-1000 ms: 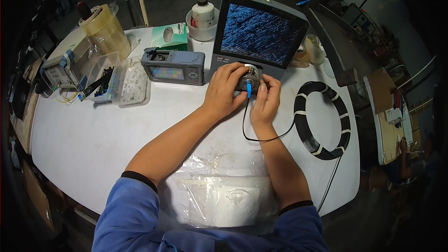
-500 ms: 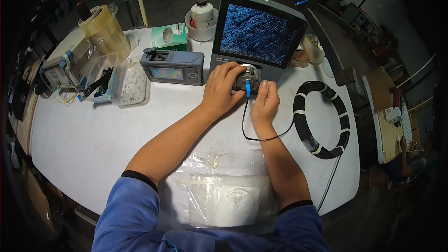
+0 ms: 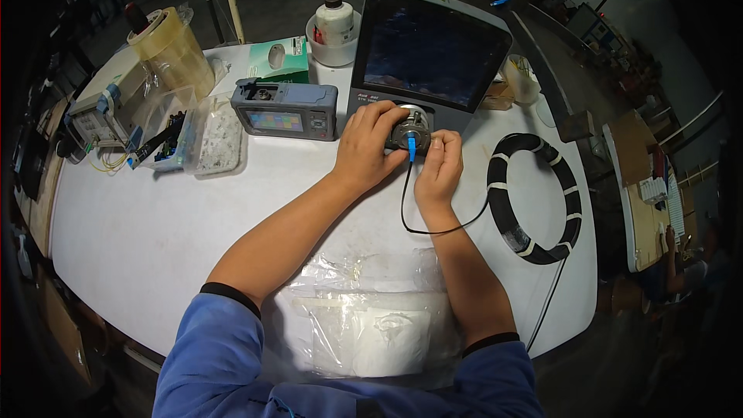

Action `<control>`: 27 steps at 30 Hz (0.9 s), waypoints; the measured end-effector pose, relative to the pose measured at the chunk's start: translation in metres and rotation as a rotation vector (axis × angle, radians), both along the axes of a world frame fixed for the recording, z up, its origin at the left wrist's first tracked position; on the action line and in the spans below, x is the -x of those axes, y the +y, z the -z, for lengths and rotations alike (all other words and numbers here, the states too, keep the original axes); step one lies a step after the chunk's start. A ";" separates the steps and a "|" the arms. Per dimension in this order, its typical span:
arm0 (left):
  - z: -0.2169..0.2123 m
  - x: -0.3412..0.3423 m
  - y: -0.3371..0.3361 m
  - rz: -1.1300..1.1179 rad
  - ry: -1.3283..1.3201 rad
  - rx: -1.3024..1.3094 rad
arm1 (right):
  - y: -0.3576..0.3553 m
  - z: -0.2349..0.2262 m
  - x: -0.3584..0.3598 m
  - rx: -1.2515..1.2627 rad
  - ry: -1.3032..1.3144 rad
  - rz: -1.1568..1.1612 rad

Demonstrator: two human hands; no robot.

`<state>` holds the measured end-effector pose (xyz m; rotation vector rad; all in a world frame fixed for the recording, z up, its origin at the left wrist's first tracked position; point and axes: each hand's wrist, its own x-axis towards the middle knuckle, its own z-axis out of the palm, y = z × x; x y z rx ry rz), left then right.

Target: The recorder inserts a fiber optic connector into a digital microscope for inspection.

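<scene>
A fibre inspection microscope with a large grey-framed screen (image 3: 433, 50) stands at the far middle of the table; its picture is dark and bluish. At its base is a round metal connector holder (image 3: 416, 120). A blue fibre connector (image 3: 412, 145) sits in its front, trailing a thin black cable (image 3: 405, 205). My left hand (image 3: 366, 142) is closed round the holder's left and upper side. Against the holder's right side, my right hand (image 3: 439, 170) has curled fingers with the thumb up; whatever they grip is hidden.
Right of my forearm lies a coil of black cable (image 3: 498, 203) bound with white ties. A grey handheld tester (image 3: 313, 125), clear plastic tub (image 3: 220, 143), green box (image 3: 290, 70) and white bottle (image 3: 334, 25) stand leftward. Clear plastic bags (image 3: 333, 333) lie between my arms.
The screen has gone from a bright, grainy blue picture to a dark, blurred one. My right hand has shifted very slightly; my left hand stays in place on the holder.
</scene>
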<state>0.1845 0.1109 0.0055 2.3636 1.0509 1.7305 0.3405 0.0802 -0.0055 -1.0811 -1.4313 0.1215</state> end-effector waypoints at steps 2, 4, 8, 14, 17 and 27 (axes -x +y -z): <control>-0.001 0.000 -0.001 0.003 -0.007 0.000 | 0.000 0.001 0.000 -0.006 -0.004 -0.007; -0.003 0.001 -0.002 -0.001 0.024 -0.002 | 0.000 0.001 -0.001 0.003 0.011 -0.008; -0.003 0.000 0.000 0.000 0.011 -0.002 | 0.001 0.002 -0.003 0.002 0.027 -0.027; -0.003 0.000 0.000 -0.002 -0.005 0.000 | -0.001 0.002 0.000 0.009 0.056 -0.039; -0.002 0.000 0.001 -0.006 -0.009 0.000 | -0.001 0.002 0.000 0.027 0.069 -0.049; -0.001 -0.001 0.001 0.001 -0.026 0.003 | -0.002 0.002 0.000 0.044 0.076 -0.061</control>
